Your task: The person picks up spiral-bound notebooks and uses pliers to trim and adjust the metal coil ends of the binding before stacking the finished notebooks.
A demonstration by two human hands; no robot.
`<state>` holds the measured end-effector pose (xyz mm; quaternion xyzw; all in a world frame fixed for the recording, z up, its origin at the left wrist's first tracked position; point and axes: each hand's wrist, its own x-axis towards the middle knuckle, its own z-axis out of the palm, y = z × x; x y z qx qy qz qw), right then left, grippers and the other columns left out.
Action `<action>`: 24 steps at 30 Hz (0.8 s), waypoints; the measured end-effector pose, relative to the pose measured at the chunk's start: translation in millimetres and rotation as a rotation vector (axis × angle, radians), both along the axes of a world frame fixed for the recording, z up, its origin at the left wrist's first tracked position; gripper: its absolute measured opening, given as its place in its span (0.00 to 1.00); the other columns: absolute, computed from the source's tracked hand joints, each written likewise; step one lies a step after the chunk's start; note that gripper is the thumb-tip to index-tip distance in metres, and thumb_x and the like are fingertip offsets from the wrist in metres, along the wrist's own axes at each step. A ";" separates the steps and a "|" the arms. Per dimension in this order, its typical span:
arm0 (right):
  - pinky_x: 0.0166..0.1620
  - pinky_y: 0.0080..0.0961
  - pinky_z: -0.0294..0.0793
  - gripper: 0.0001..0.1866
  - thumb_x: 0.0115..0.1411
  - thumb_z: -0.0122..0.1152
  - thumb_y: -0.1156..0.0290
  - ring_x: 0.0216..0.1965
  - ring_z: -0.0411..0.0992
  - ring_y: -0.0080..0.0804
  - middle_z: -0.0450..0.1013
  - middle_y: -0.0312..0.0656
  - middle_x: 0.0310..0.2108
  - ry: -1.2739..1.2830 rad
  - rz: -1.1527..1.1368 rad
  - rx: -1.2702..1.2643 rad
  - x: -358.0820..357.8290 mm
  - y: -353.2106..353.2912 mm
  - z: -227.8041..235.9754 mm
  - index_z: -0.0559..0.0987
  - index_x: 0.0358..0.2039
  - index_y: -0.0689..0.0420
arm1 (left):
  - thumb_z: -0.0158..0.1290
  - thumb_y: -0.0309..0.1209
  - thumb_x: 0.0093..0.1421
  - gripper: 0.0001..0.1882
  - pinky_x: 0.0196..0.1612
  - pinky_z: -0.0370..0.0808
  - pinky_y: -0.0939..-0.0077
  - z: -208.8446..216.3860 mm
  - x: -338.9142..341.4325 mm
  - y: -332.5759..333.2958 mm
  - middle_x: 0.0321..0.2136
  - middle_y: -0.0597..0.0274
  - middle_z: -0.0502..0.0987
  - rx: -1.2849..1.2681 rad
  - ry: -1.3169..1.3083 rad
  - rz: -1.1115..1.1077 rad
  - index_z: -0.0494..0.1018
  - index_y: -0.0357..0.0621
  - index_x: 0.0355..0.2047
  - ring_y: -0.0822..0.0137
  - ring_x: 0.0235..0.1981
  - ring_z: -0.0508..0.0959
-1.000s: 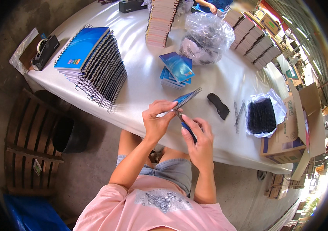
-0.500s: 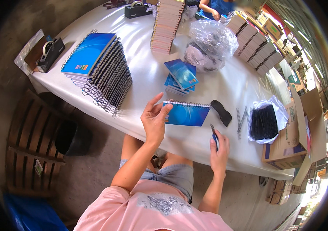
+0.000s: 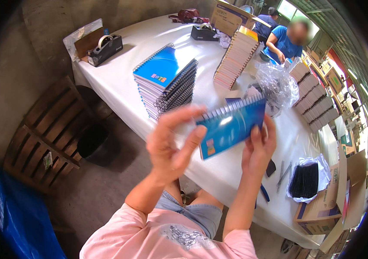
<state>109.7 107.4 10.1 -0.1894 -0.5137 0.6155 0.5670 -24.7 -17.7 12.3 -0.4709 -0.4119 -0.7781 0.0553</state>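
A blue-covered spiral notebook (image 3: 232, 128) is raised above the near table edge, tilted, its wire binding along the top. My left hand (image 3: 171, 144) grips its left end, thumb on the cover and fingers behind, slightly blurred. My right hand (image 3: 259, 149) holds the lower right end. Blue-handled pliers (image 3: 264, 193) lie on the table beside my right forearm; their tips are hidden. Past my left hand stands a tall stack of larger blue spiral notebooks (image 3: 160, 67). The small notebook stack behind the held one is mostly covered.
The white-covered table (image 3: 119, 88) carries tape dispensers (image 3: 105, 49), bound-book stacks (image 3: 236, 58), a clear plastic bag (image 3: 277, 84), black binding coils (image 3: 303, 180) on paper, and a dark object (image 3: 271, 168). An open carton (image 3: 322, 207) stands at right. Two people are across the table.
The notebook has been lifted off the table, toward the right. My right hand has let go of the pliers and taken the notebook's right end. The view has shifted, showing more people.
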 end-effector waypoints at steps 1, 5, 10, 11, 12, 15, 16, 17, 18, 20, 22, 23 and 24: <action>0.39 0.19 0.73 0.22 0.57 0.57 0.80 0.40 0.71 0.25 0.70 0.42 0.43 0.042 0.076 0.022 -18.8 7.2 13.4 0.68 0.52 0.62 | 0.52 0.22 0.56 0.19 0.50 0.67 0.71 12.5 -16.6 -6.8 0.46 0.47 0.73 0.018 0.105 0.159 0.66 0.33 0.48 0.60 0.49 0.73; 0.45 0.25 0.70 0.17 0.60 0.52 0.74 0.43 0.69 0.28 0.71 0.40 0.42 0.340 0.278 -0.158 -90.1 40.1 71.0 0.70 0.51 0.58 | 0.48 0.31 0.62 0.20 0.60 0.55 0.71 23.1 -78.6 -8.0 0.53 0.51 0.68 0.046 -0.152 0.421 0.65 0.33 0.53 0.62 0.57 0.65; 0.50 0.22 0.64 0.21 0.55 0.46 0.73 0.46 0.67 0.28 0.67 0.40 0.49 -0.067 0.004 0.670 -149.1 84.3 116.5 0.70 0.50 0.57 | 0.41 0.41 0.67 0.26 0.59 0.56 0.74 4.1 -114.2 5.5 0.57 0.51 0.62 -0.234 -0.311 0.192 0.58 0.39 0.60 0.64 0.58 0.62; 0.49 0.23 0.65 0.17 0.55 0.46 0.72 0.43 0.67 0.31 0.67 0.42 0.48 -0.148 0.040 0.835 -159.0 66.2 125.9 0.72 0.45 0.60 | 0.40 0.42 0.67 0.26 0.59 0.56 0.74 -1.5 -117.4 8.3 0.57 0.52 0.63 -0.257 -0.312 0.184 0.57 0.39 0.60 0.63 0.58 0.62; 0.49 0.27 0.64 0.16 0.53 0.47 0.71 0.40 0.68 0.32 0.69 0.43 0.41 -0.438 -0.011 0.892 -169.9 56.3 120.6 0.73 0.42 0.60 | 0.39 0.42 0.67 0.26 0.59 0.56 0.74 -5.1 -119.5 11.0 0.57 0.52 0.63 -0.279 -0.312 0.173 0.57 0.39 0.60 0.63 0.58 0.62; 0.52 0.43 0.52 0.25 0.51 0.50 0.71 0.35 0.66 0.37 0.68 0.41 0.27 -0.650 0.364 1.311 -197.0 15.7 122.3 0.69 0.53 0.45 | 0.38 0.43 0.68 0.26 0.60 0.54 0.73 -11.2 -119.8 12.8 0.55 0.52 0.65 -0.296 -0.312 0.131 0.57 0.39 0.60 0.63 0.57 0.63; 0.59 0.46 0.42 0.29 0.52 0.50 0.72 0.42 0.67 0.36 0.71 0.41 0.33 -0.735 0.543 1.255 -205.2 2.5 116.9 0.67 0.56 0.39 | 0.37 0.43 0.68 0.27 0.60 0.53 0.72 -13.5 -123.9 7.5 0.55 0.52 0.65 -0.291 -0.290 0.144 0.57 0.39 0.60 0.63 0.57 0.62; 0.60 0.47 0.39 0.26 0.54 0.50 0.69 0.45 0.68 0.33 0.72 0.41 0.38 -0.687 0.459 1.315 -201.1 3.0 105.7 0.67 0.56 0.39 | 0.37 0.43 0.68 0.27 0.60 0.53 0.72 -13.6 -122.2 10.2 0.55 0.52 0.65 -0.288 -0.290 0.132 0.57 0.39 0.60 0.63 0.57 0.62; 0.61 0.49 0.37 0.24 0.56 0.50 0.66 0.48 0.70 0.30 0.74 0.40 0.43 -0.635 0.376 1.373 -201.4 8.1 92.1 0.67 0.55 0.39 | 0.36 0.45 0.68 0.28 0.61 0.53 0.72 -12.6 -120.9 12.1 0.54 0.52 0.65 -0.274 -0.301 0.134 0.58 0.39 0.60 0.63 0.57 0.63; 0.62 0.46 0.40 0.24 0.56 0.50 0.66 0.51 0.67 0.29 0.71 0.40 0.48 -0.542 0.357 1.144 -191.4 45.0 76.4 0.67 0.56 0.41 | 0.34 0.47 0.68 0.29 0.61 0.53 0.72 -13.1 -119.9 15.8 0.54 0.52 0.65 -0.269 -0.319 0.130 0.58 0.38 0.59 0.63 0.57 0.63; 0.60 0.34 0.54 0.23 0.61 0.48 0.60 0.55 0.63 0.28 0.67 0.37 0.54 -0.227 0.325 0.792 -171.4 75.9 61.1 0.66 0.57 0.50 | 0.31 0.51 0.67 0.30 0.61 0.52 0.70 -13.1 -115.9 24.3 0.54 0.50 0.65 -0.210 -0.350 0.073 0.60 0.40 0.59 0.61 0.57 0.62; 0.58 0.29 0.57 0.23 0.63 0.46 0.58 0.54 0.63 0.28 0.67 0.37 0.52 -0.220 0.305 0.653 -171.2 80.2 45.5 0.67 0.56 0.52 | 0.29 0.53 0.67 0.32 0.60 0.54 0.70 -9.9 -116.2 25.5 0.51 0.49 0.66 -0.239 -0.308 0.156 0.62 0.39 0.57 0.61 0.55 0.64; 0.56 0.24 0.59 0.23 0.65 0.44 0.55 0.54 0.63 0.28 0.68 0.38 0.51 -0.211 0.283 0.514 -170.4 84.4 29.2 0.67 0.55 0.54 | 0.29 0.53 0.67 0.32 0.60 0.54 0.70 -10.1 -118.8 28.2 0.51 0.49 0.66 -0.241 -0.307 0.151 0.62 0.39 0.57 0.61 0.55 0.64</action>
